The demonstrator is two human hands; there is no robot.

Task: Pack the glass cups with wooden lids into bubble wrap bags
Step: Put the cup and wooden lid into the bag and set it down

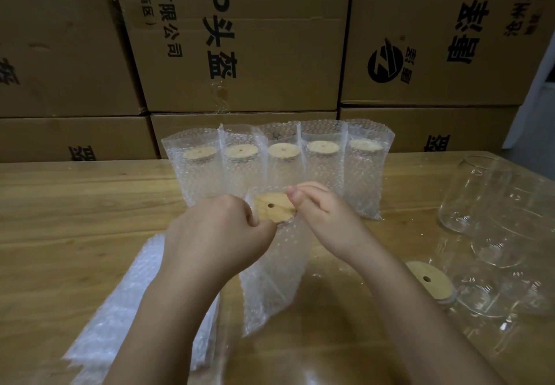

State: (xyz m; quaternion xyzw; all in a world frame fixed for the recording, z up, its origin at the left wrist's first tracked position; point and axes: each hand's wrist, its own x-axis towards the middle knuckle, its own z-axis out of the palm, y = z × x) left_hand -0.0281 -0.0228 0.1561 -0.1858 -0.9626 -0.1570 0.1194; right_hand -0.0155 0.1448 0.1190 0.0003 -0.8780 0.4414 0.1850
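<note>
A glass cup with a wooden lid [274, 208] stands inside a bubble wrap bag [274, 273] in the middle of the wooden table [75, 204]. My left hand [222, 231] grips the bag's mouth at the lid's left side. My right hand [318, 207] pinches the bag's mouth at the lid's right side. Behind them stands a row of several bagged cups [279, 162] with wooden lids showing through the wrap. A stack of flat bubble wrap bags [126, 309] lies at the lower left.
Bare glass cups [477, 192] stand and lie at the right, one with a wooden lid [428, 279] facing me. Stacked cardboard boxes [240, 39] form a wall along the table's far edge.
</note>
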